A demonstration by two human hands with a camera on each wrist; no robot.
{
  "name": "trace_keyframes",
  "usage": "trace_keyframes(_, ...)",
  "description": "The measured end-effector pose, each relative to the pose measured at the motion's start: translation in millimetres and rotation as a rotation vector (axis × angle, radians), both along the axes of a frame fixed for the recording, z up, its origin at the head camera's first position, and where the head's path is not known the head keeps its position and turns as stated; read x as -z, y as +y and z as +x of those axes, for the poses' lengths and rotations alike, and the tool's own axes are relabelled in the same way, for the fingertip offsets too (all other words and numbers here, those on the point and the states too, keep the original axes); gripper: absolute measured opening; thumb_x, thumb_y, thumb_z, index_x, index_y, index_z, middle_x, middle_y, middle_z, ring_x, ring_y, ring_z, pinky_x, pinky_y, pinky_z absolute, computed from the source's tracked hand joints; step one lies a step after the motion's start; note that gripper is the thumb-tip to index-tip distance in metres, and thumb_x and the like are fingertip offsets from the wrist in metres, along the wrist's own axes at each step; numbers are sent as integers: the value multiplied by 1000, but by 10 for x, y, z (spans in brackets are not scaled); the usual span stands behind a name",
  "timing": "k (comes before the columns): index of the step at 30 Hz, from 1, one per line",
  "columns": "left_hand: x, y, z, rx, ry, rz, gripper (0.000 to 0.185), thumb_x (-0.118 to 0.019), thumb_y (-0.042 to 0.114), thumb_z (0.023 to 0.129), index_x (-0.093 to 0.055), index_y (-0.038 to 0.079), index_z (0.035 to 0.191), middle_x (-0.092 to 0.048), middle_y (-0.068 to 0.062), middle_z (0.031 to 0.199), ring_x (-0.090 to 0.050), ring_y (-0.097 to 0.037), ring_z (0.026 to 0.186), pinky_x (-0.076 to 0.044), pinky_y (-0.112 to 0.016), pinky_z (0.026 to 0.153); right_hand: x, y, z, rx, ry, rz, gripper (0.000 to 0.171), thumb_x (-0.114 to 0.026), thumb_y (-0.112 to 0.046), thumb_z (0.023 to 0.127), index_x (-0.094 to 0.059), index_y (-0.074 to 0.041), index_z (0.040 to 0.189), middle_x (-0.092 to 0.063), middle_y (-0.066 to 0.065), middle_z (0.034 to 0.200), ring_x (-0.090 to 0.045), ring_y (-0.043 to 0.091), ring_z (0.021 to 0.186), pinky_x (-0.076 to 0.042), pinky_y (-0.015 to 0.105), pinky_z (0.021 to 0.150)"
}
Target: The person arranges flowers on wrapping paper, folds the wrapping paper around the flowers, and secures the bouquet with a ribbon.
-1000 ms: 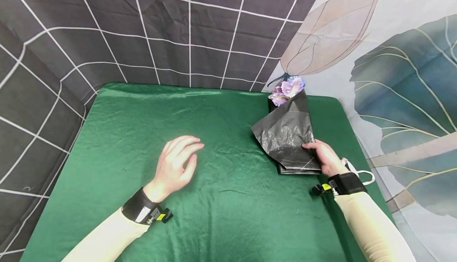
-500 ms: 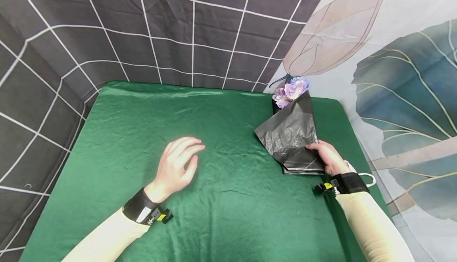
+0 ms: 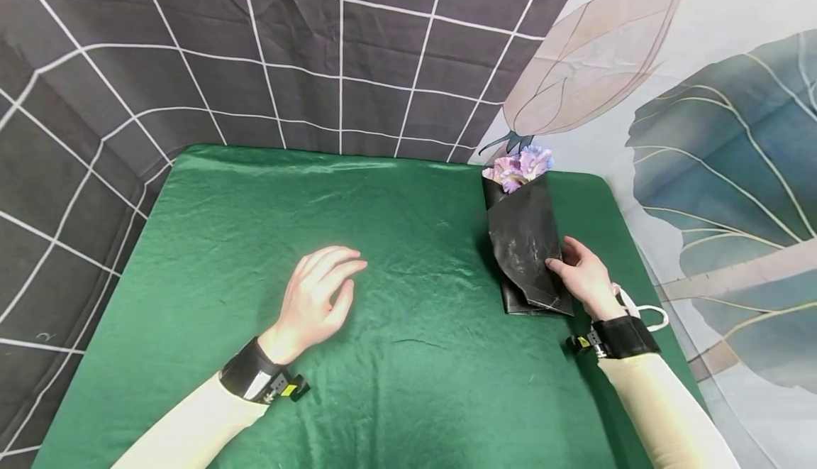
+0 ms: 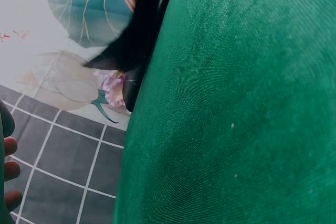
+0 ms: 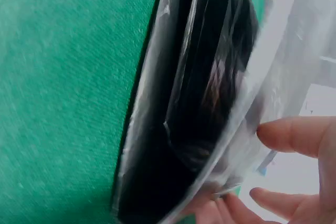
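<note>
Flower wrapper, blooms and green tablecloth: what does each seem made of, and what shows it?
Flower wrapper: seemingly glossy plastic film or coated paper, judging by bright highlights along its folds. Blooms: perhaps matte artificial fabric, given ruffled edges, though possibly real. Green tablecloth: apparently textile, slightly shiny; the left wrist view shows fine ribbing.

The black wrapper (image 3: 525,242) is lying lengthwise on the right side of the bench (image 3: 357,199), its glossy, creased flap crossing the front diagonally and its loose edge curling. Pale purple, pink and blue flowers (image 3: 518,168) are protruding from its far end.
</note>
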State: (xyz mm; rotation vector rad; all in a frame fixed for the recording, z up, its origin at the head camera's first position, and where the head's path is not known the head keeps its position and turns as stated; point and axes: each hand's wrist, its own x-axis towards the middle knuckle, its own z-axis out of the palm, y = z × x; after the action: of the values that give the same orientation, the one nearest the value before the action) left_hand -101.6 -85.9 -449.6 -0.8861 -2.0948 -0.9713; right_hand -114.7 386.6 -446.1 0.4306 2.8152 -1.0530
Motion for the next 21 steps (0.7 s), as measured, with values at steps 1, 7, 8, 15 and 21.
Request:
trace_keyframes(1,4,-2,1,0,0,0,30,-50,9,83,-70,8,106,-66,-7,112,-58,-28,108,-43,-45,85,-6,-10,10,2,8,2,71,-60,-34,92,-27,-8,150,-42,27,141,-42,44,126,-39,54,95)
trace_keyframes(7,18,-13,8,7,-3,1,30,-50,10,83,-70,8,106,-66,-7,112,-58,-27,108,-43,-44,85,-7,-29,44,73,62,-39,64,-57,-35,94,-33,-11,148,-41,21,144,-43,41,127,-36,54,100)
trace_keyframes(8,19,-11,11,8,-2,1,30,-50,10,83,-70,9,106,-66,-7,112,-58,-27,108,-43,-44,85,-5,-26,47,89,73,-44,62,-56,-35,94,-35,-12,147,-43,19,144,-45,39,127,-35,54,100)
trace_keyframes(15,24,6,18,14,1,8,30,-49,10,84,-70,9,106,-66,-6,112,-59,-27,107,-43,-45,84,-20,-8,50,151,137,-84,55,-54,-33,95,-41,-13,145,-49,14,140,-49,30,124,-44,26,90)
trace_keyframes(21,32,16,21,21,1,13,31,-51,8,82,-70,8,106,-65,-6,113,-58,-27,107,-43,-45,85,-29,-3,51,178,148,-127,54,-55,-31,95,-42,-12,144,-49,15,140,-49,27,123,-40,13,82)
